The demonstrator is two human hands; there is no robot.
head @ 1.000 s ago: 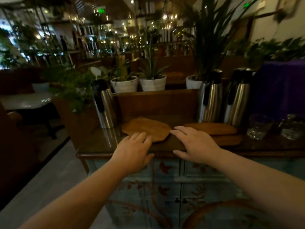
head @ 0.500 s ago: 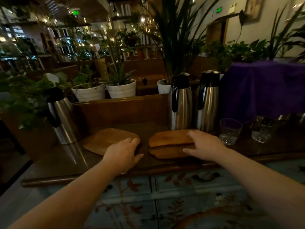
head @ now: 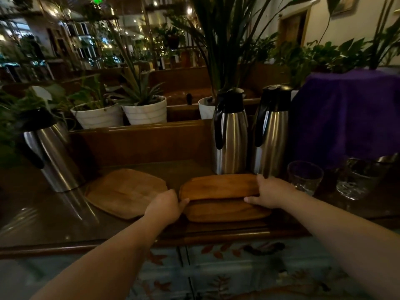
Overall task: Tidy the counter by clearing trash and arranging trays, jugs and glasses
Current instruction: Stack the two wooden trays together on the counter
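Note:
Two oblong wooden trays lie stacked on the dark counter (head: 54, 224): the upper tray (head: 218, 186) sits a little behind the lower tray (head: 225, 212). My left hand (head: 165, 205) grips the stack's left end and my right hand (head: 271, 192) grips its right end. A wider wooden tray (head: 124, 191) lies flat to the left. One steel jug (head: 50, 148) stands at the left, and two steel jugs (head: 230, 131) (head: 271, 131) stand behind the stack. Two glasses (head: 304, 177) (head: 358, 178) are on the right.
A wooden back rail (head: 140, 139) runs behind the counter, with white plant pots (head: 97, 115) (head: 147, 110) beyond it. A purple cloth (head: 348, 113) covers something at the right rear. The painted cabinet front (head: 216, 273) is below the counter edge.
The view has shifted right and closer. My left hand moved from the wide tray's front edge to the stack's left end. My right hand stays on the stack's right end.

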